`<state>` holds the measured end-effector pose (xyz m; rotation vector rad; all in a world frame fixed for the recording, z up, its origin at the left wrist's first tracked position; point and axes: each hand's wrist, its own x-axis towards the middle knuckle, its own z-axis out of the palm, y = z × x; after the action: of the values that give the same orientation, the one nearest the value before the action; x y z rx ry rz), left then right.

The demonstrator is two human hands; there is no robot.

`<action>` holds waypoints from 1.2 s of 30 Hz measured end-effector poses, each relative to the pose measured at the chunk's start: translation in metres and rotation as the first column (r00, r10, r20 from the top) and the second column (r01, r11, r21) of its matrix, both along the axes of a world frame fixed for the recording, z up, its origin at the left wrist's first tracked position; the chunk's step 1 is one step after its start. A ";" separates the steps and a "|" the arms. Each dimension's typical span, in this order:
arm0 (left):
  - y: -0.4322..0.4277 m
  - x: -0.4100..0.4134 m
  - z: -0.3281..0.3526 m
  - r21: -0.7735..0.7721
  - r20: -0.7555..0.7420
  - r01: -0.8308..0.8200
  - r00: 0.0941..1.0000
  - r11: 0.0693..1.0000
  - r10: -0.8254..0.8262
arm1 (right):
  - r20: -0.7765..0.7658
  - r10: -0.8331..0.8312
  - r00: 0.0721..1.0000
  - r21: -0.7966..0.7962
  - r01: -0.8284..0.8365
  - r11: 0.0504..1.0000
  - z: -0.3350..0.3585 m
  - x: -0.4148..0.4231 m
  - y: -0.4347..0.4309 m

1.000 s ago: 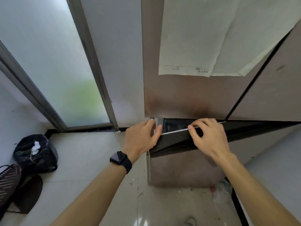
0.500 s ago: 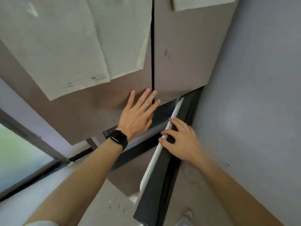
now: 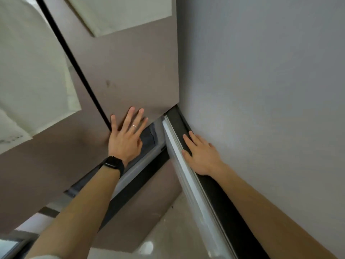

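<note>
A brown cabinet-like appliance fills the upper left, its upper door (image 3: 141,71) closed. My left hand (image 3: 127,139), with a ring and a black wristwatch, presses flat against that door's bottom edge, fingers spread. Below it a lower door (image 3: 214,193) stands swung open toward me, showing a black top edge and a white gasket strip (image 3: 179,159). My right hand (image 3: 201,156) rests on that top edge with fingers laid straight along it, and the thumb touches the gasket. A dark opening (image 3: 149,135) shows behind my left hand.
A grey wall (image 3: 261,90) runs close along the right of the open door. White paper sheets (image 3: 33,81) hang on the upper doors, split by a black seam (image 3: 74,58). Pale floor tiles (image 3: 168,240) lie below, a window frame (image 3: 9,247) at bottom left.
The view has swung further right and up. My left hand went from the lower door's edge to lie flat on the upper door. My right hand's grip on the door's top edge has flattened.
</note>
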<state>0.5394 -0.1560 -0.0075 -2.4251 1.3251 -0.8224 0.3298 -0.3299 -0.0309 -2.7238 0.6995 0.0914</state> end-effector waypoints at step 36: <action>-0.008 0.004 -0.017 -0.122 0.029 0.021 0.999 0.992 -0.018 | 0.098 -0.216 0.971 -0.419 0.237 0.877 -0.026 -0.046 -0.145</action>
<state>0.5432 -0.1639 -0.0248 -2.4868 1.3264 -0.9665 0.2841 -0.4749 -0.0573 -3.0102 1.1368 -0.2098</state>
